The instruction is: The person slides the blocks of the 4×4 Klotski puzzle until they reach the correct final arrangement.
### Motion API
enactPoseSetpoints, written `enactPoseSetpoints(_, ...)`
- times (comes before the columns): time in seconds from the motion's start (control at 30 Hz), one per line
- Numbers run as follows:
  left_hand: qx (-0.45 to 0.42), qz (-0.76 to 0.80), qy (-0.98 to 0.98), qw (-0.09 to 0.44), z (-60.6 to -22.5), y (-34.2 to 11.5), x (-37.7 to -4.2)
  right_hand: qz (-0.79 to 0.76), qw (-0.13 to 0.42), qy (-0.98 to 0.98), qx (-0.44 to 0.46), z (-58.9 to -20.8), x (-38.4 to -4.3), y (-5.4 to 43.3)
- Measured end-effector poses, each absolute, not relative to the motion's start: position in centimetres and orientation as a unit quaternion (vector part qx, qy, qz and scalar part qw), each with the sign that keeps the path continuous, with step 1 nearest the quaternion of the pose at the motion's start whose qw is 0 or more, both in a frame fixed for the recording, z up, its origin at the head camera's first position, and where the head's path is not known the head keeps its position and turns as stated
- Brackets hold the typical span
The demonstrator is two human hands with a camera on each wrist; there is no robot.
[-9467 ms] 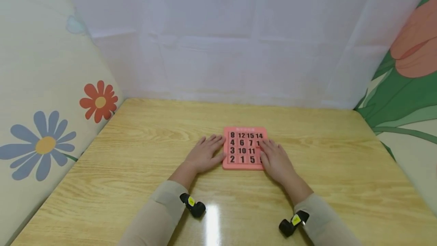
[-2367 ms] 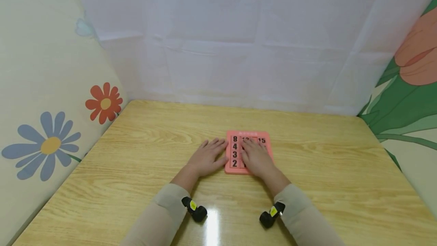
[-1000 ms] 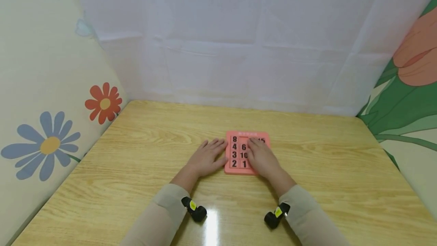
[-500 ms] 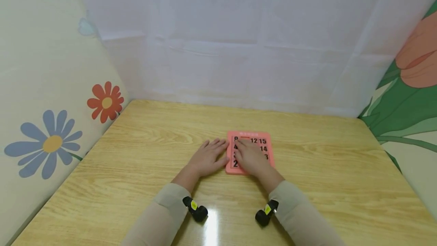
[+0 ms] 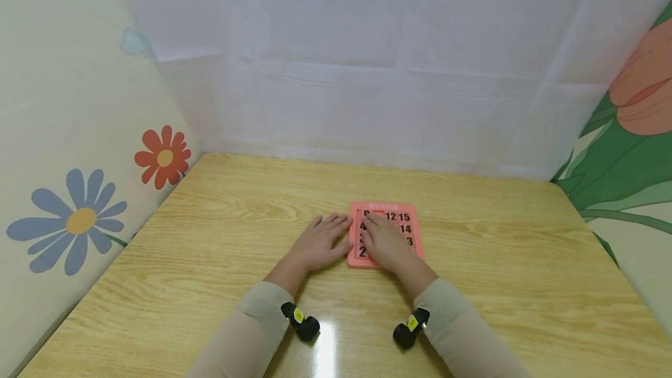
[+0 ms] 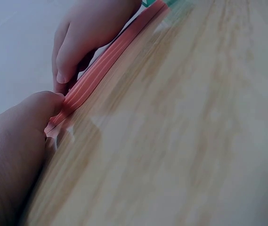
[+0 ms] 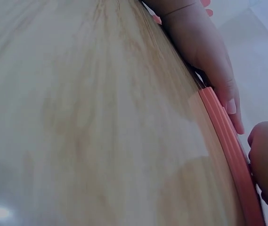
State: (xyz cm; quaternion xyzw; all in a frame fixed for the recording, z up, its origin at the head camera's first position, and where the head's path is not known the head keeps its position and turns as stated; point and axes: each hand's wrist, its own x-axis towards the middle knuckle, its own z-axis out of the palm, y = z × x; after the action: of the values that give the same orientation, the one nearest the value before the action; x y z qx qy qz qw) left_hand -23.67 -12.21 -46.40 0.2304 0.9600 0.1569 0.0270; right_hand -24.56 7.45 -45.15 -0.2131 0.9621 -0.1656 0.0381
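A pink sliding number puzzle (image 5: pixel 418 244) lies flat on the table, its black-numbered tiles partly covered. Along its left edge rests my left hand (image 5: pixel 317 244), fingers extended and thumb tip at the frame; that thumb (image 6: pixel 39 110) also shows against the pink side in the left wrist view. My right hand (image 5: pixel 388 244) lies over the middle of the tiles, fingertips on the upper left near the 8 tile (image 5: pixel 367 213). A vacant slot (image 5: pixel 378 212) shows just right of the 8. Tiles 12 (image 5: pixel 391 216), 15 (image 5: pixel 403 217) and 14 (image 5: pixel 406 229) are readable.
The wood-grain table (image 5: pixel 210 238) stretches around the puzzle, with a bright reflection (image 5: pixel 325 349) near the front. A white cloth (image 5: pixel 336 74) hangs behind. Flower-printed panels stand at left (image 5: pixel 63 104) and right (image 5: pixel 640 179). Each sleeve cuff carries a black wrist camera.
The 12 and 15 have shifted right, 14 has dropped to the second row. My right hand has moved left across the board; just now the 8 has edged right. My left hand stays.
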Motion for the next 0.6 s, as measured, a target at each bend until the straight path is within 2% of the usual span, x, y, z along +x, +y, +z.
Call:
enactPoseSetpoints(0.37,0.227,0.157,0.961,0.03,-46.5,-12.2,-23.6,-0.185,0.052,0.963,-0.187,-45.4,-24.5,8.5)
enactPoseSetpoints(0.6,0.223,0.152,0.962,0.034,-46.5,-12.1,-23.7,-0.188,0.041,0.963,-0.188,-45.4,-24.5,9.0)
